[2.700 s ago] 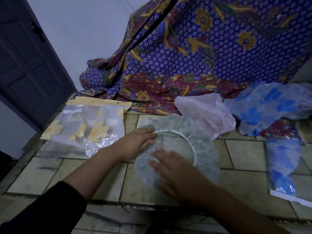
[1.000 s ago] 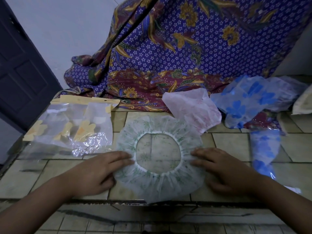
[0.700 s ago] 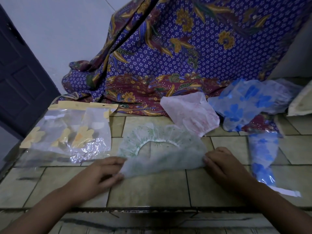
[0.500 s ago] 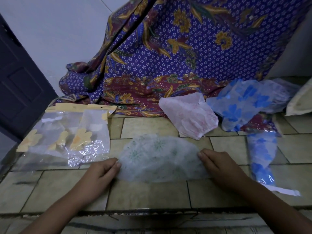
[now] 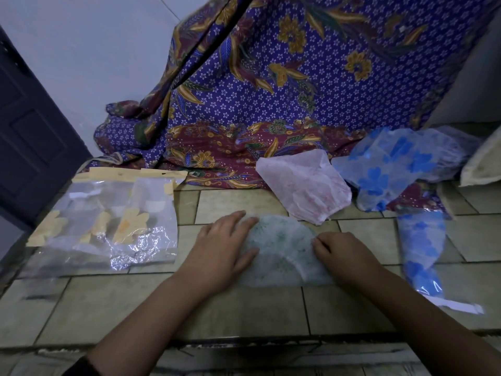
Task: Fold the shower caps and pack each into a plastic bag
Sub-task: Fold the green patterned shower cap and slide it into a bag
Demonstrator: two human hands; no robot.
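Translucent white shower cap with green sprig print (image 5: 284,253) lay on the pale tiled counter (image 5: 244,313), doubled into a half-moon: curved edge away from the person, straighter edge toward them, long axis running left to right across the body. It sat directly between the two hands, each on one end. Left hand (image 5: 223,246) lay flat on the left end, fingers straight and spread, thumb out along the near side, pressing the plastic down and holding nothing. Right hand (image 5: 344,256) had its fingers curled down at the right end and appeared to pinch the edge there; the contact itself was hidden under the knuckles. Judged step: halving the fold again. That would turn on the long axis, with the pinched right end carried over toward the pinned left end, the left hand acting as anchor. The film looked thin and springy and could pop open if the press lifted early. Clear plastic bags with yellow flower print and yellow header strips (image 5: 108,221) lay left of the cap, nearer the left hand. Beyond the cap: a crumpled pink shower cap (image 5: 301,191) and a blue-flowered cap (image 5: 393,164). To the right, a blue cap already in its bag (image 5: 423,248). Purple batik cloth (image 5: 271,90) draped behind.
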